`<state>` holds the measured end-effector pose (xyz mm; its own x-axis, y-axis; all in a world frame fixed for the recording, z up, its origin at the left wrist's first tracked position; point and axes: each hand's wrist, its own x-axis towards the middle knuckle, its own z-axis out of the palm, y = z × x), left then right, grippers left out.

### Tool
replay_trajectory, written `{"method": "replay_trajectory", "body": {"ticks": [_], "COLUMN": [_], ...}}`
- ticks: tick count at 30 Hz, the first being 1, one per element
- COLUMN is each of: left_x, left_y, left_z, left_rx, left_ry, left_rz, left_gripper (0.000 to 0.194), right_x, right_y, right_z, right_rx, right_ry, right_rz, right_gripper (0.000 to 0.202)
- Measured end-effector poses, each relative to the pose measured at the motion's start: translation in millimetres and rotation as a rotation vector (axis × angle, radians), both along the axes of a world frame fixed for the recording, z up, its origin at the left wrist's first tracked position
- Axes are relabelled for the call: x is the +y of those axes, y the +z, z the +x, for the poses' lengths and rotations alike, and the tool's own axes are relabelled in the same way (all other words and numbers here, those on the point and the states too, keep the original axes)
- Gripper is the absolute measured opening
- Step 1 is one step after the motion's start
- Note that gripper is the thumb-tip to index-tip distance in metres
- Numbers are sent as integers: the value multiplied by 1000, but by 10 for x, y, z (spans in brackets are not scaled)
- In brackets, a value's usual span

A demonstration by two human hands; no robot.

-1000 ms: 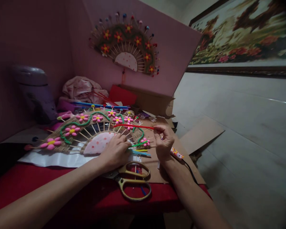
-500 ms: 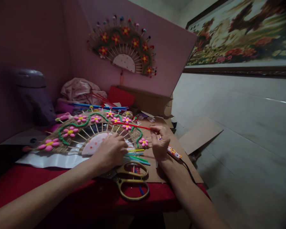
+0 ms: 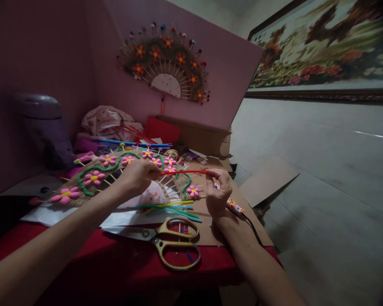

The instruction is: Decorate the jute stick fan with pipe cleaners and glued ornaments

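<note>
A red pipe cleaner (image 3: pixel 183 172) stretches level between my two hands. My left hand (image 3: pixel 139 176) pinches its left end, and my right hand (image 3: pixel 217 189) holds the right end in closed fingers. Below it lies a fan-shaped craft piece (image 3: pixel 83 193) of twine and thin sticks, with pink flowers (image 3: pixel 94 177) and a wavy green strip (image 3: pixel 115 165) on it. My left forearm and hand cover part of the fan's middle. Green, blue and yellow pipe cleaners (image 3: pixel 178 209) rest by the fan's front edge. Gold-handled scissors (image 3: pixel 159 238) lie nearest me.
A flower-patterned tool with a black cord (image 3: pixel 235 206) lies right of my right hand on cardboard (image 3: pixel 207 233). A purple bottle (image 3: pixel 46 127) stands at the left. Behind are a pink cloth bundle (image 3: pixel 107 123) and a cardboard box (image 3: pixel 198 136). A similar fan (image 3: pixel 166 83) hangs on the pink board.
My left hand has risen from the pipe cleaners by the fan and now grips the red pipe cleaner's left end. My right hand has shifted slightly right. The scissors' blades are now uncovered.
</note>
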<state>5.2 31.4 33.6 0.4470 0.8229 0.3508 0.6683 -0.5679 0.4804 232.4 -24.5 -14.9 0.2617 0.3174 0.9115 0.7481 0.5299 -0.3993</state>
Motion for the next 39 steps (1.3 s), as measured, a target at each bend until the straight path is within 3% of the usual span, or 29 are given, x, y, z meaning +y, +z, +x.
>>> {"method": "replay_trajectory", "body": {"ticks": [8,14,19,31,35,39], "left_x": [-160,-247,-270,-304,-346,-338], "left_y": [-192,-196,-213,-272,-235,-218], "left_z": [43,66,57,108,118,108], "left_rx": [-88,-145,-154,-228,-361,-670], "left_ry": [-28,-130,-123,-324,-254,-151], "left_rz": [-214,-410,-401,-589,-601,-625], "left_gripper": [24,26,29,17,15,15], "right_x": [-20,-20,-28,-34,-42,-39], "right_y": [-7,-9,9,21,25,17], "right_z": [-8,-9,-7,-7,-2,10], "right_rx": [-35,-30,-47,-50,-42,-33], "right_ry": [9,15,-5,2,3,-5], "right_rz": [25,55,61,96,86,78], "right_gripper": [9,9,9,9,10,9]}}
